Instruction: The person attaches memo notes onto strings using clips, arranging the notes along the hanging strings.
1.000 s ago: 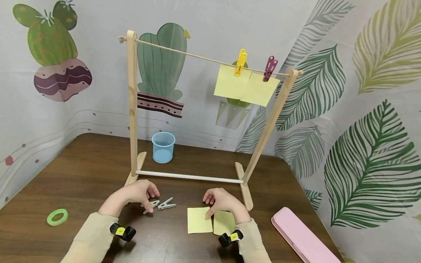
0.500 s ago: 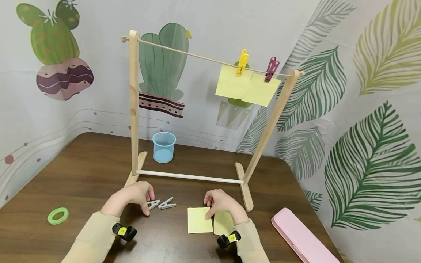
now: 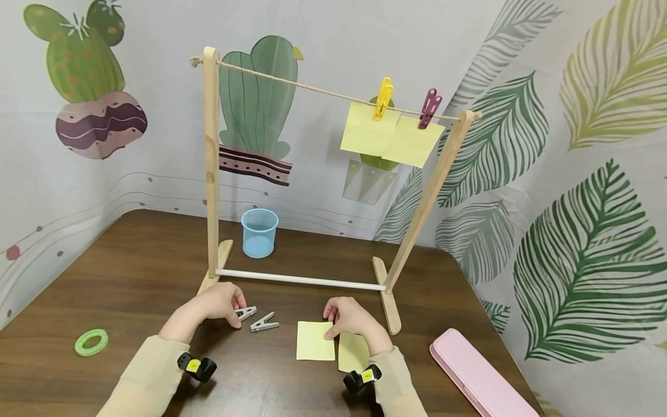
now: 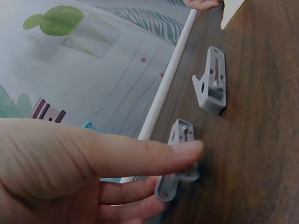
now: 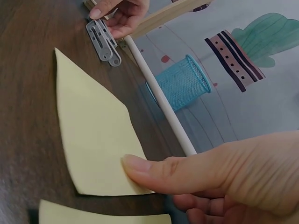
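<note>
My left hand (image 3: 221, 304) pinches one grey clothespin (image 4: 167, 189) between thumb and fingers, low over the brown table. A second grey clothespin (image 3: 264, 323) lies on the table just to its right. With thumb on top and fingers beneath, my right hand (image 3: 349, 318) grips a square yellow sticky note (image 5: 93, 130) at its edge; the paper bends slightly. Another yellow sticky note (image 3: 352, 353) lies beside it, partly hidden under the right hand and wrist.
Behind the hands stands a wooden rack (image 3: 211, 168) with a rope (image 3: 292, 84). Two yellow notes (image 3: 367, 130) hang there from yellow and purple clothespins (image 3: 429, 109). A blue mesh cup (image 3: 259, 237), green ring (image 3: 91, 343) and pink case (image 3: 482, 373) stand around.
My left hand has closed on the left clothespin and shifted it slightly away from me. The gripped sticky note has moved up a little, away from the table's near side.
</note>
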`<state>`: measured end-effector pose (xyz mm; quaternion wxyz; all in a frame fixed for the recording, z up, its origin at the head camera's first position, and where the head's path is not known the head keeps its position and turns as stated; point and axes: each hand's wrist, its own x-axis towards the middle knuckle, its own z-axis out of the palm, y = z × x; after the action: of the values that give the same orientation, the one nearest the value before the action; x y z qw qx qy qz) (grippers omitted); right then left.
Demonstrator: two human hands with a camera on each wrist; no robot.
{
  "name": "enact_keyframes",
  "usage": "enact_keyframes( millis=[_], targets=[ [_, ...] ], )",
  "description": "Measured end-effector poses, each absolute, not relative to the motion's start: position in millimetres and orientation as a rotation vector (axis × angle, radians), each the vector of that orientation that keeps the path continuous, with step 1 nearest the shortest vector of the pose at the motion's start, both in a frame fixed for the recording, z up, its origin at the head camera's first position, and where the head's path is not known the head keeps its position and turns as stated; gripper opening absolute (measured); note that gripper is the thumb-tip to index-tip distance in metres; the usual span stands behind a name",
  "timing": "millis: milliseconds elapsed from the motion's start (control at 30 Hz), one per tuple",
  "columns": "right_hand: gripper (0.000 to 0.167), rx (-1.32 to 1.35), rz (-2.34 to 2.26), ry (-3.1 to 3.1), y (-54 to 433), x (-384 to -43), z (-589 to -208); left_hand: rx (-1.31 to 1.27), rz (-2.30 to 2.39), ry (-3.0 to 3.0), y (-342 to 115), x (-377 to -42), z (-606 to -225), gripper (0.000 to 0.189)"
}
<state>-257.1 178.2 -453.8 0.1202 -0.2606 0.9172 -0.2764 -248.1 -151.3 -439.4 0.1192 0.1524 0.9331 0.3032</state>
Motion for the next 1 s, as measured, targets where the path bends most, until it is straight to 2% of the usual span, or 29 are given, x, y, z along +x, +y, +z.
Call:
enact_keyframes(
  millis=[533, 767, 1000],
  targets=[
    [0.036, -0.704, -0.956, 2.716, 180, -262, -456, 0.480, 0.949, 2.824, -152, -257, -451, 0.025],
    [0.037, -0.677, -0.922, 2.747, 182, -261, -453, 0.512, 0.952, 2.836, -153, -257, -449, 0.035],
    [0.048, -0.684, -0.779, 2.771, 184, -258, -454, 0.470, 0.885, 2.838, -153, -256, -446, 0.041]
  ],
)
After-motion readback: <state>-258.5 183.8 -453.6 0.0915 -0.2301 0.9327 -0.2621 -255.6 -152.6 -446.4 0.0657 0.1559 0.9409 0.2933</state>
